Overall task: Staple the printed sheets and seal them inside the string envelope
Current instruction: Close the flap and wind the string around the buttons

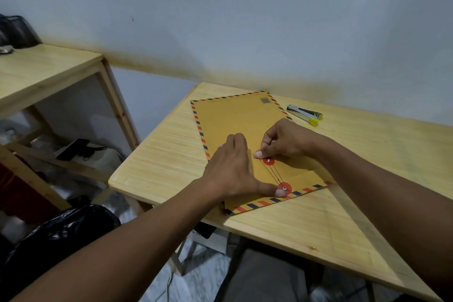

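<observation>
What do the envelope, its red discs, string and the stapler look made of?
Envelope: matte brown kraft paper, by its flat creased flap. Red discs: probably card, with shiny metal rivets. String: thin dark thread, fibre unclear. Stapler: glossy metal body, yellow part likely plastic.

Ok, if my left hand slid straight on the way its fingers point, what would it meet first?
Nothing on the envelope: the left hand points up its bare face toward the far edge and wall. The right hand, pinching the string, sits just beside that line, though depth is unclear.
</observation>
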